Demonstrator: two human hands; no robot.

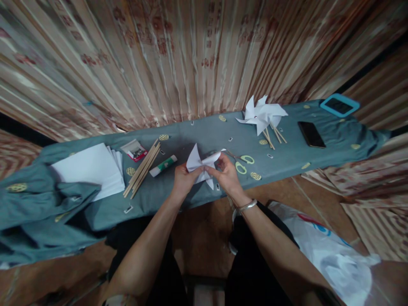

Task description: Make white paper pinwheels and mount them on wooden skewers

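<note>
A white paper pinwheel (193, 160) with pointed, curled blades is held over the near edge of the cloth-covered table. My left hand (185, 180) grips its left side, the thumb pressed close to the centre. On the other side, my right hand (227, 173) pinches it, with that thumb also at the middle. The thumbs hide the pinwheel's centre. Just right of my right hand lie scissors (241, 167) with light green handles. A glue stick (163, 165) with a green label rests left of my left hand.
Wooden sticks (142, 170), a packet of small metal pins (135, 150) and a stack of white paper (89, 168) lie to the left. Finished pinwheels on sticks (263, 114), a black phone (311, 134) and a blue-framed device (340, 105) are at right. A plastic bag (331, 246) sits on the floor.
</note>
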